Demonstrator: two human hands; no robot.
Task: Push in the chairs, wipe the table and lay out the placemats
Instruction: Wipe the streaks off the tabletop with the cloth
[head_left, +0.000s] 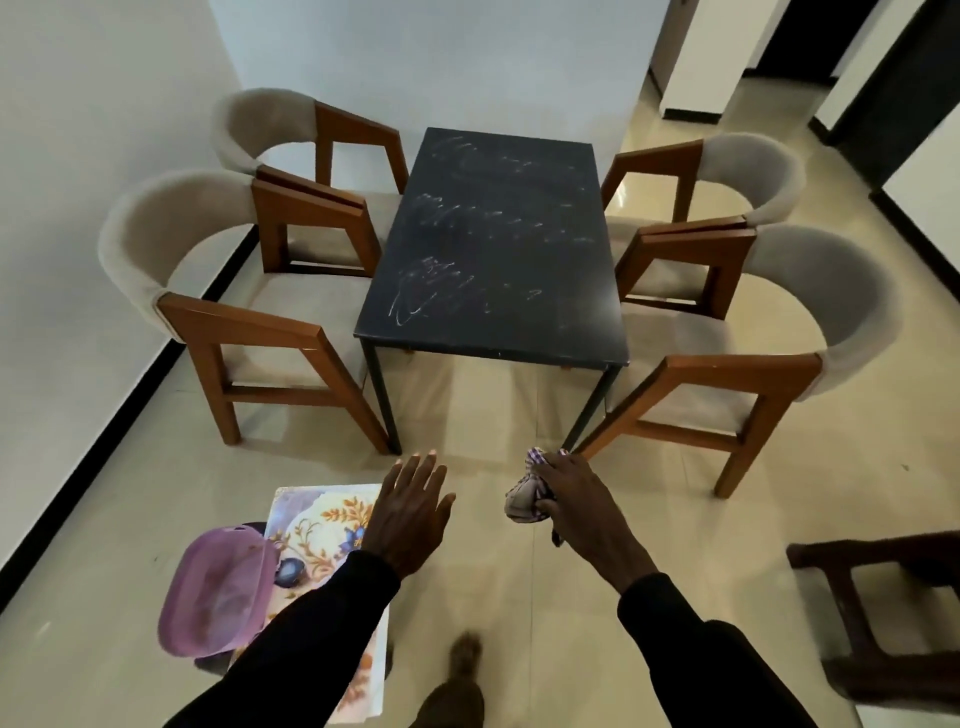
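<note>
Right hand (576, 499) grips the cloth (523, 501): fingers curled round the bunched fabric, held out in the air ahead of us, short of the surface (519, 249). Left hand (410, 514) is flat and relaxed, fingers straight and slightly spread, palm down, holding nothing. It hovers over the far right corner of the placemats (322, 525).

Placemats are a floral stack low on our left, above the floor (493, 571). Whatever carries them is dark and mostly hidden, so we can't tell what it is. Purple bowl (218, 587) lies on the stack's left side.

Surface is dark and rectangular, with white scribble-like marks across the top.

Chairs sit two per long side: near left chair (208, 291), far left chair (291, 140), near right chair (779, 322), far right chair (727, 176). All face in, seat fronts at or under the surface's edge. Each pair stands arm to arm, touching or nearly so.

Dark stool (883, 597) is at far right, well apart from the surface. Our shoe (462, 675) is blurred at the bottom edge, between both black sleeves.
</note>
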